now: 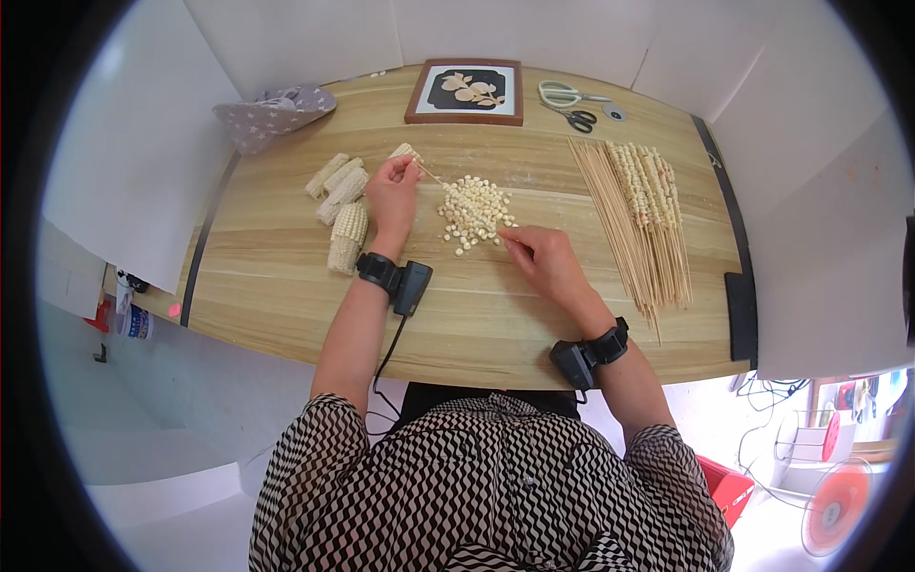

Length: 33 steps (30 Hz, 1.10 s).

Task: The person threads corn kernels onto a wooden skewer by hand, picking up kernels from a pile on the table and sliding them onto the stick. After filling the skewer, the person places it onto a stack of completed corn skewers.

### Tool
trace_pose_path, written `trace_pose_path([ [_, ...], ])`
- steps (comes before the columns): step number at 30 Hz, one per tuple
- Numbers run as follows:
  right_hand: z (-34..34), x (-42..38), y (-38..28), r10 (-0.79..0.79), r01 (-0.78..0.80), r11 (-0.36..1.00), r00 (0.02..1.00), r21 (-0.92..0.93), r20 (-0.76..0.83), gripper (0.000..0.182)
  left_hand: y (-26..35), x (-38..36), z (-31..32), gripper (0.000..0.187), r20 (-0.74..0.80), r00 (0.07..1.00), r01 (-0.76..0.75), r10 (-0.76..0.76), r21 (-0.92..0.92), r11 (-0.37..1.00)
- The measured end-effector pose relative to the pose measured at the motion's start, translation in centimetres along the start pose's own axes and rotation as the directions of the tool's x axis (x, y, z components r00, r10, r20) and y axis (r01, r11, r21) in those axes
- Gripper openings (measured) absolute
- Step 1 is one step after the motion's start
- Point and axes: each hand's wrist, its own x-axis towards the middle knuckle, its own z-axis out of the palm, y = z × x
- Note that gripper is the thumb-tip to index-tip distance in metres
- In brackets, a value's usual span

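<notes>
A thin bamboo skewer [431,175] is pinched in my left hand [393,198], its end pointing toward a pile of pale corn kernels [475,205]. Just behind that hand lies a short piece of corn cob [405,151], partly covered by the fingers. My right hand [545,259] has thumb and forefinger pressed together at the pile's right edge; whatever is between the fingertips is too small to make out. Left of my left hand are several stripped cobs [340,191] and one cob with kernels on it [347,236].
On the right lie bare bamboo skewers [610,229] beside skewers threaded with kernels [644,186]. A framed flower picture [465,91] and scissors [578,118] are at the back of the wooden table [477,324]. A star-patterned cloth [276,114] sits at back left.
</notes>
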Motion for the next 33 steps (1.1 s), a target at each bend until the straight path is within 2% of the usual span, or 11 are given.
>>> trace_pose_path([
  [4,0.0,0.0,0.0,0.005,-0.005,1.000,1.000,-0.014,0.002,0.018,0.3,-0.4,0.2,0.014,0.028,0.998,-0.064,0.061,0.103,0.993],
  [10,0.1,0.0,0.0,-0.013,0.013,1.000,1.000,-0.011,-0.021,0.017,0.0,-0.3,0.4,0.014,0.030,0.999,-0.018,0.019,-0.017,1.000],
  [17,0.1,-0.1,0.0,-0.004,0.004,1.000,0.999,0.003,-0.043,0.017,0.1,-0.6,0.6,0.014,0.107,0.994,-0.034,0.032,0.015,0.999],
  [22,0.2,0.0,0.1,0.012,-0.011,1.000,0.996,0.014,-0.087,0.018,0.2,-1.6,1.9,0.012,0.274,0.962,0.044,-0.015,-0.101,0.994],
  [25,0.1,0.1,0.3,0.023,-0.024,1.000,0.995,-0.004,-0.096,0.018,0.2,-1.9,2.1,0.012,0.318,0.948,0.052,-0.013,-0.114,0.992],
  [29,0.0,0.1,0.2,0.038,-0.037,0.999,0.995,0.006,-0.088,0.019,0.3,-2.1,2.1,0.012,0.326,0.945,0.074,-0.027,-0.132,0.989],
  [32,0.1,0.1,0.3,0.038,-0.037,0.999,0.995,0.009,-0.089,0.019,0.4,-2.0,2.0,0.014,0.332,0.943,0.032,-0.005,-0.074,0.997],
  [33,0.1,0.2,0.5,0.033,-0.034,0.999,0.993,-0.003,-0.111,0.018,0.6,-2.0,2.1,0.014,0.276,0.961,0.011,0.000,-0.037,0.999],
])
